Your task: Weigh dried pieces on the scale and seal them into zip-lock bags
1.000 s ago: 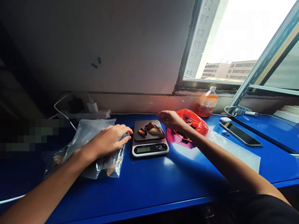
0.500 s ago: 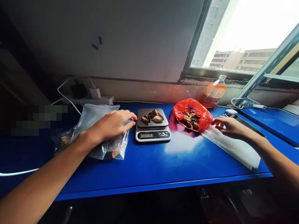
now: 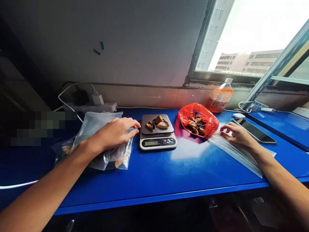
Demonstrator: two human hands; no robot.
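Observation:
A kitchen scale (image 3: 158,143) stands mid-table with several dried brown pieces (image 3: 159,122), like dried mushroom or bark slices, on its metal platform; its display digits are hard to read. Left of it, my left hand (image 3: 113,132) rests over clear zip bags (image 3: 98,117), some holding similar pieces, its fingers stretched towards the scale and holding nothing. On the right, my right hand (image 3: 233,134) hovers at or touches the top end of a stack of flat clear plastic bags (image 3: 238,154), fingers bent and apart. Between scale and right hand sits an open red plastic bag (image 3: 188,111) of dried pieces.
Behind the red bag stands a bottle of orange drink (image 3: 220,96). A phone (image 3: 256,130) and a white earbud case (image 3: 238,115) lie beyond my right hand. A power strip (image 3: 108,106) with a white cable runs along the wall. The blue table (image 3: 154,180) has its front edge near me.
My right hand has shifted slightly left and down along the flat bags, uncovering more of the phone. The view has moved slightly. My left hand stays beside the scale.

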